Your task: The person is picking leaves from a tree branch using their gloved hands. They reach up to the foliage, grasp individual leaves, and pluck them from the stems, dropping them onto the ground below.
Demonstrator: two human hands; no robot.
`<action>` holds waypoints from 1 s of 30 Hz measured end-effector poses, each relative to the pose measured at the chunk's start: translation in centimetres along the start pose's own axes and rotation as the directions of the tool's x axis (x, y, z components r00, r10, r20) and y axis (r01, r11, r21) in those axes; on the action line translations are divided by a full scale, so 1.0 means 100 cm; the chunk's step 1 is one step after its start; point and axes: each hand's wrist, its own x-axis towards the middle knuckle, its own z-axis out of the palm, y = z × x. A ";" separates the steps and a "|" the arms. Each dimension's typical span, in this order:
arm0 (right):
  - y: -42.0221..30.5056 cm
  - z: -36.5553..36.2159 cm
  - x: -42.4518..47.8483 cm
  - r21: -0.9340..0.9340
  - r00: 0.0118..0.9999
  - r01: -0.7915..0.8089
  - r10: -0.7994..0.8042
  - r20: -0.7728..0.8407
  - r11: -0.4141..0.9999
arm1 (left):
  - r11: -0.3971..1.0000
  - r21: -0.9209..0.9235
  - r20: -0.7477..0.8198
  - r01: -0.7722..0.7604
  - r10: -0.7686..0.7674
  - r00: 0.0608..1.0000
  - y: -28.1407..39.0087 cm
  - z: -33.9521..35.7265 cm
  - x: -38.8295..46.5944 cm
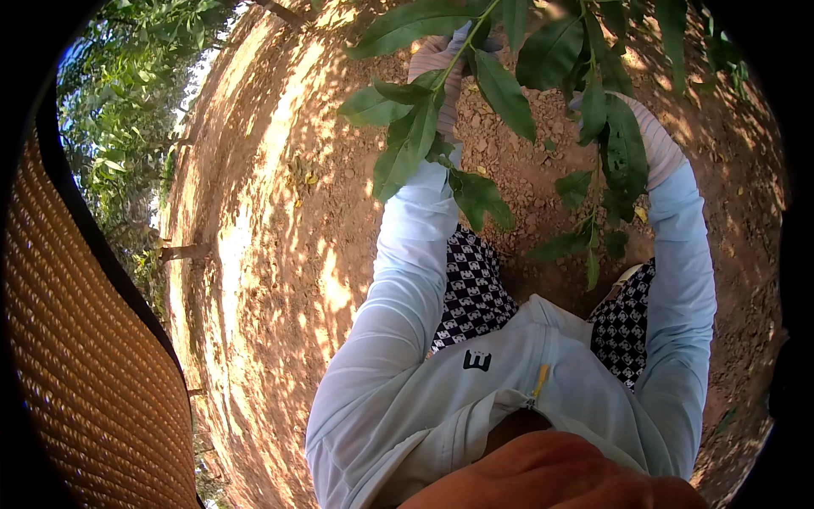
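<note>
My left hand (445, 63), in a striped glove with grey fingertips, is raised at the top of the view, behind a leafy green branch (458, 57). Leaves and the view's top hide its fingers, so what it holds cannot be told. To the right, my right hand (636, 127), in a similar striped glove, reaches behind long green leaves (624, 149) on a hanging twig (593, 219). Its fingers are mostly covered by the foliage. Both forearms wear pale blue sleeves.
Dry reddish soil with clods (509, 153) lies below the branches. Trees with thin trunks (184, 252) stand at the left. A woven hat brim (95, 343) covers the left edge. My legs in patterned trousers (477, 286) and part of a shoe (626, 277) show beneath me.
</note>
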 end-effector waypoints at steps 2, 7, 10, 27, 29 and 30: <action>0.002 -0.004 0.002 0.047 1.000 -0.030 0.030 0.000 0.998 | 0.999 0.050 -0.033 0.002 0.000 0.999 -0.006 0.000 -0.008; 0.015 -0.007 0.004 0.200 0.992 -0.051 0.073 -0.105 0.978 | 0.953 0.287 -0.150 0.097 -0.056 0.987 -0.016 -0.007 -0.034; 0.023 -0.018 0.000 0.115 0.990 -0.098 0.109 -0.091 0.988 | 0.850 0.472 -0.241 0.232 -0.129 0.962 -0.018 -0.011 -0.048; 0.002 0.013 -0.019 -0.056 0.997 0.077 -0.076 0.014 0.995 | 0.698 0.716 -0.048 0.009 0.036 0.998 -0.066 -0.003 -0.050; -0.001 0.020 -0.017 0.060 0.997 0.076 -0.076 -0.009 0.995 | 0.700 0.714 -0.023 0.001 0.022 0.999 -0.058 0.011 -0.039; -0.001 0.016 -0.019 0.055 0.999 0.048 -0.047 -0.017 0.997 | 0.697 0.717 -0.008 -0.002 0.011 1.000 -0.060 0.017 -0.033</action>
